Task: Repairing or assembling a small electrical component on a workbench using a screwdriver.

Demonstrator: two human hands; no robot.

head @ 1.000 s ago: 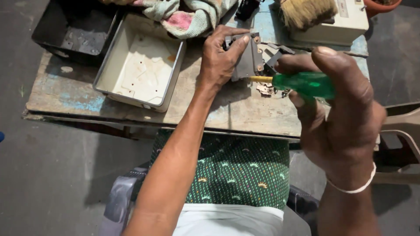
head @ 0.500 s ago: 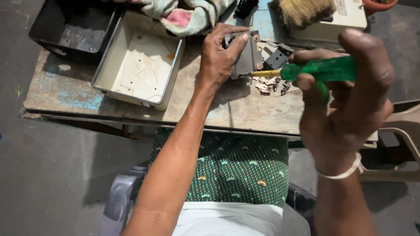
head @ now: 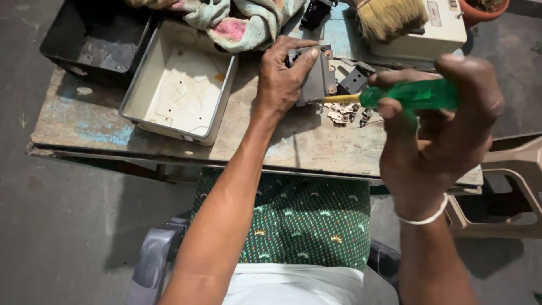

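L hand [head: 282, 76] clamped on grey switch block [head: 316, 73] on tabletop [head: 299, 141], R hand [head: 446, 130] gripping green screwdriver [head: 409, 95], tip at block's 3 o'clock.

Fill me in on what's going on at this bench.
A seated person steadies a dark grey electrical part on the worn wooden table with the left hand. The right hand grips a green-handled screwdriver, its tip against the part's side. Small loose pieces lie beside it.
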